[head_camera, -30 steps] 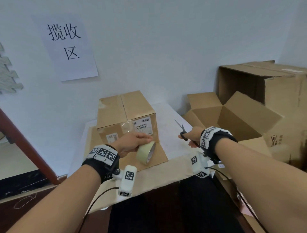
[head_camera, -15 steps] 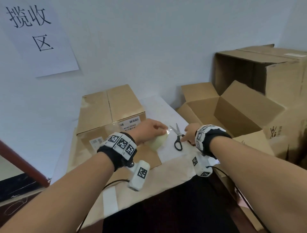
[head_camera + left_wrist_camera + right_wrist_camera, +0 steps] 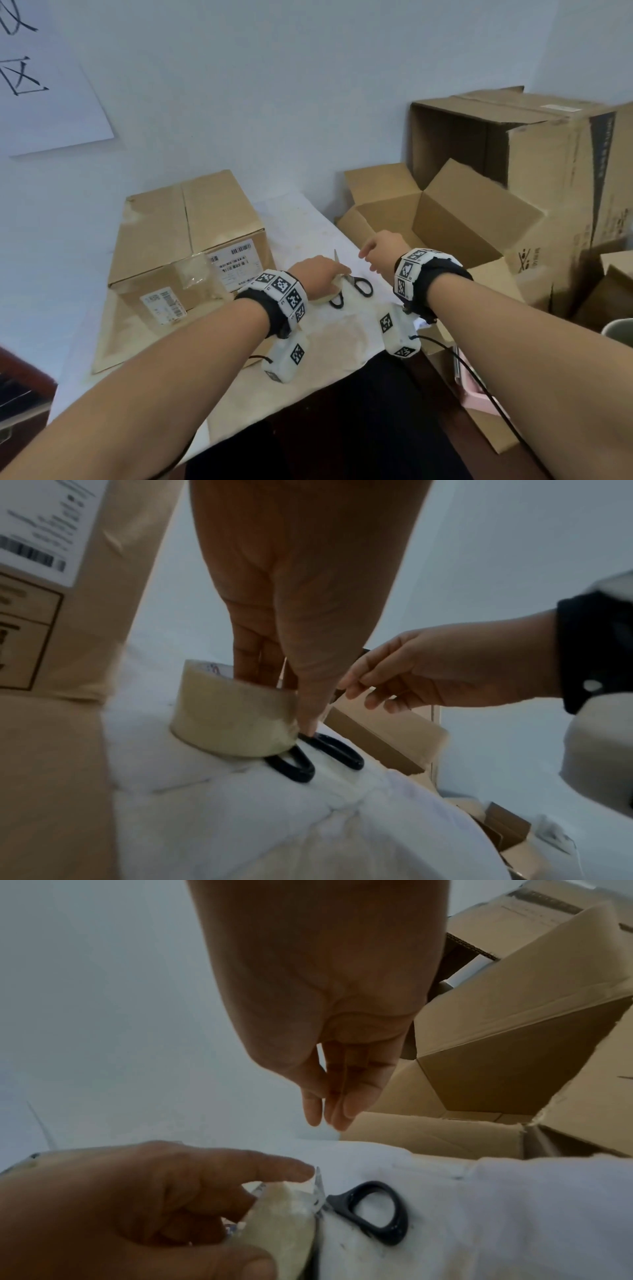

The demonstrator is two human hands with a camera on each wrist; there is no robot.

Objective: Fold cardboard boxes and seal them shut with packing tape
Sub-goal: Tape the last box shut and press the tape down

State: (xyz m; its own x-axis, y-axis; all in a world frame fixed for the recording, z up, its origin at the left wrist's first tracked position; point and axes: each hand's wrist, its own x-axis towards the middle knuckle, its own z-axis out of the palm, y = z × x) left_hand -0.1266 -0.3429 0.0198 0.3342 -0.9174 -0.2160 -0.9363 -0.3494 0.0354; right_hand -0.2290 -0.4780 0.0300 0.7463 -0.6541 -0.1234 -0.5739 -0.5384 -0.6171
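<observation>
A closed cardboard box (image 3: 191, 246) with white labels stands at the back left of the white-covered table (image 3: 298, 219). My left hand (image 3: 325, 274) grips a roll of clear packing tape (image 3: 232, 718), fingers in its core and thumb outside. The roll stands flat on the table against black-handled scissors (image 3: 356, 291), whose handles (image 3: 318, 756) lie beside it. My right hand (image 3: 368, 253) hovers just above and right of the scissors, fingers (image 3: 329, 1096) loose and holding nothing.
An open cardboard box (image 3: 445, 219) with raised flaps sits off the table's right edge, and a taller box (image 3: 548, 164) stands behind it. A flat cardboard sheet (image 3: 113, 339) lies under the closed box. A paper sign (image 3: 41, 102) hangs on the wall.
My right hand laid the scissors on the table and lifted off them. My left hand carried the tape roll rightward and set it down against the scissors.
</observation>
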